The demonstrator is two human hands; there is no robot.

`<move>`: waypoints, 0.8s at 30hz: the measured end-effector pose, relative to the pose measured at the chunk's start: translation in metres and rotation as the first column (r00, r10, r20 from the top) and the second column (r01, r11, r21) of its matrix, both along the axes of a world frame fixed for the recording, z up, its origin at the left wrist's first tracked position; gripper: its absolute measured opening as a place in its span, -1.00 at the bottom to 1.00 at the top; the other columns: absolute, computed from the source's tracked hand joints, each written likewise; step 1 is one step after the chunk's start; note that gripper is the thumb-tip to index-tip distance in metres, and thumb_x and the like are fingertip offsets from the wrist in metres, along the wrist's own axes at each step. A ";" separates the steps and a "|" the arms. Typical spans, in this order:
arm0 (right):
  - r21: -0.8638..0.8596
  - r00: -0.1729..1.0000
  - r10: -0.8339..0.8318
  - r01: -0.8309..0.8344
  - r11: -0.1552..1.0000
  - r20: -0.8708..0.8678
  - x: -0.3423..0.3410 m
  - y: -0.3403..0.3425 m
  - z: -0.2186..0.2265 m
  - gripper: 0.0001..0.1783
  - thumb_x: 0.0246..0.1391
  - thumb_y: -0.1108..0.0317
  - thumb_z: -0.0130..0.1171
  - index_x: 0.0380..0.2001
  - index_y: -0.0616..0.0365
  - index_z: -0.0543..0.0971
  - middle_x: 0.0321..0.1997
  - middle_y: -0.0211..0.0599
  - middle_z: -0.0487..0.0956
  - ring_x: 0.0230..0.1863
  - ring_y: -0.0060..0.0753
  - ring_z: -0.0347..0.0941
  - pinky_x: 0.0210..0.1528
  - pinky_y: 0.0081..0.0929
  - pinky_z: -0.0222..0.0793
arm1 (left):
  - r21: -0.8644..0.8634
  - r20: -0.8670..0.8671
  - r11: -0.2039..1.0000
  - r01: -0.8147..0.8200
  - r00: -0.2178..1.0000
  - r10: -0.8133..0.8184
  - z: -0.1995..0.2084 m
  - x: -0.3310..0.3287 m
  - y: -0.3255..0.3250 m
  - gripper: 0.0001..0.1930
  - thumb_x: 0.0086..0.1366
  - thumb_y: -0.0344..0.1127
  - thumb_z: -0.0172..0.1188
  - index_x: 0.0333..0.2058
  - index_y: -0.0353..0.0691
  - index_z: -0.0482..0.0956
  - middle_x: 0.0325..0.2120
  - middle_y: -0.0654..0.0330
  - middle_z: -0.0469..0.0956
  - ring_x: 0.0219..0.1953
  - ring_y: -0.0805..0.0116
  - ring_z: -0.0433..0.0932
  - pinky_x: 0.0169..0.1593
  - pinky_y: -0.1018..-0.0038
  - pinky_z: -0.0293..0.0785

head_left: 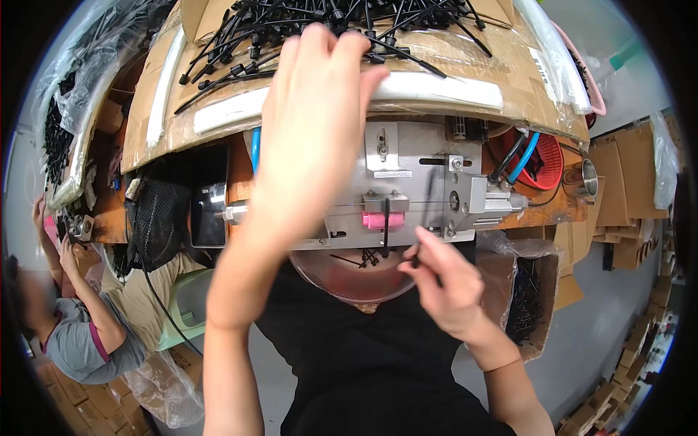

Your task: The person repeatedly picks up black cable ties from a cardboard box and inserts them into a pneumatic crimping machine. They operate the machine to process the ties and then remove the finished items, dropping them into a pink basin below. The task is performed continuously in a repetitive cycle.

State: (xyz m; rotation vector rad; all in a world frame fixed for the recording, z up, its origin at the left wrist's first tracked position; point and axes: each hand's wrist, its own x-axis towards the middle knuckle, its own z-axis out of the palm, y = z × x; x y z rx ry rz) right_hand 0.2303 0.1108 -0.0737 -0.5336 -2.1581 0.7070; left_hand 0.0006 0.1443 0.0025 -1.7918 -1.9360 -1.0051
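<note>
My left hand (316, 116) reaches over the front of a cardboard box, at a pile of thin black plastic stems with knobbed heads (334, 18). Its thumb stands apart from the fingers, and no held piece shows. In my right hand (451, 287), thumb and fingers pinch a thin black stem (433, 196), smeared by motion, pointing up in front of the metal machine (429, 138). Between the hands, another black stem (387, 229) lies across a pink block (374, 219) on the machine's front. A clear bowl (334, 287) below holds several small black pieces.
The cardboard box (160, 91) overhangs the machine. A pneumatic cylinder (494, 203) with blue tubes sits at right, near a red basket (556, 163) and metal cup (582, 180). A carton of black pieces (531, 305) stands lower right. Another person (91, 327) works at far left.
</note>
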 end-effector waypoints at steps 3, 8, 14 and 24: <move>-0.002 0.998 0.032 -0.032 0.999 0.061 -0.012 -0.014 -0.020 -0.28 -0.16 0.68 0.33 0.18 0.42 0.41 -0.55 -0.25 0.45 -0.55 -0.35 0.38 -0.46 -0.41 0.37 | -0.118 -0.005 0.986 0.119 0.993 -0.121 0.011 -0.026 0.020 -0.74 0.25 -0.19 0.26 -0.21 -0.27 0.57 -0.44 0.07 0.46 -0.33 0.14 0.47 -0.20 0.30 0.39; -0.009 0.991 0.053 -0.053 0.999 0.126 -0.019 -0.006 -0.029 -0.26 -0.11 0.61 0.33 0.23 0.36 0.37 -0.60 -0.32 0.38 -0.56 -0.39 0.36 -0.48 -0.40 0.34 | -0.274 0.044 0.937 0.218 0.976 -0.215 0.028 -0.025 0.023 -0.68 0.16 -0.13 0.36 -0.30 -0.28 0.57 -0.54 0.14 0.43 -0.45 0.30 0.42 -0.35 0.40 0.37; 0.014 0.935 0.116 -0.128 0.992 0.335 -0.010 0.014 0.032 -0.31 -0.06 0.24 0.39 0.18 0.16 0.46 -0.51 -0.37 0.42 -0.57 -0.42 0.39 -0.57 -0.44 0.34 | -0.359 0.434 0.836 0.414 0.867 -0.243 0.073 -0.064 0.011 -0.78 0.31 -0.22 0.25 -0.26 -0.28 0.60 -0.50 0.43 0.44 -0.42 0.64 0.35 -0.32 0.62 0.31; 0.491 0.721 -0.396 0.088 0.867 0.569 -0.150 0.180 0.126 -0.68 -0.09 0.26 0.34 -0.35 0.33 0.60 -0.32 0.11 0.62 -0.17 0.07 0.58 -0.13 -0.17 0.50 | 0.065 0.616 0.967 0.246 0.752 -0.233 0.059 -0.029 -0.067 -0.80 0.28 -0.57 0.09 -0.11 -0.37 0.47 -0.32 0.24 0.49 -0.32 0.58 0.42 -0.15 0.66 0.37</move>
